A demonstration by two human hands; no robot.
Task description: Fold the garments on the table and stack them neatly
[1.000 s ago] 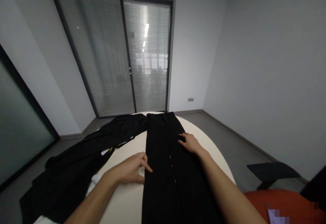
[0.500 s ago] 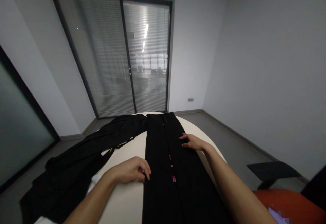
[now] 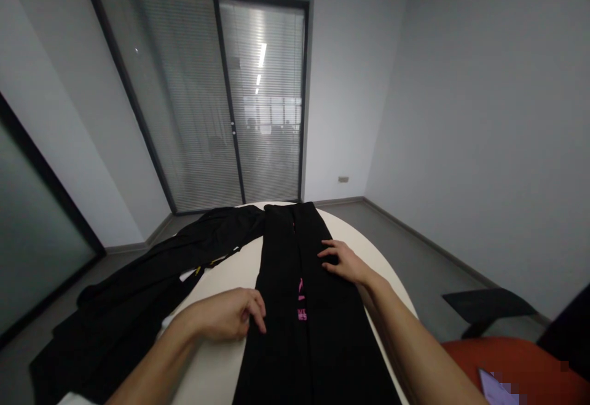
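A long black garment [image 3: 281, 257] lies on the table with its two side panels folded inward. Pink print [image 3: 302, 314] shows in the gap between the panels. At the garment's left edge, my left hand [image 3: 235, 314] has its fingers curled and closed on the fabric; the thumb is partly hidden. My right hand [image 3: 343, 262] lies on the right panel near its outer edge, fingers spread and touching the cloth.
More black clothing [image 3: 138, 288] is heaped along the left side of the round white table [image 3: 369, 242], with a few white and yellow bits showing. An orange chair [image 3: 502, 362] with a black armrest [image 3: 488, 303] stands at right. Beyond is a glass partition [image 3: 193, 104].
My left hand has shifted slightly left with the garment's left edge. The gap between the panels is wider, and more pink print shows. My right hand has moved a little left.
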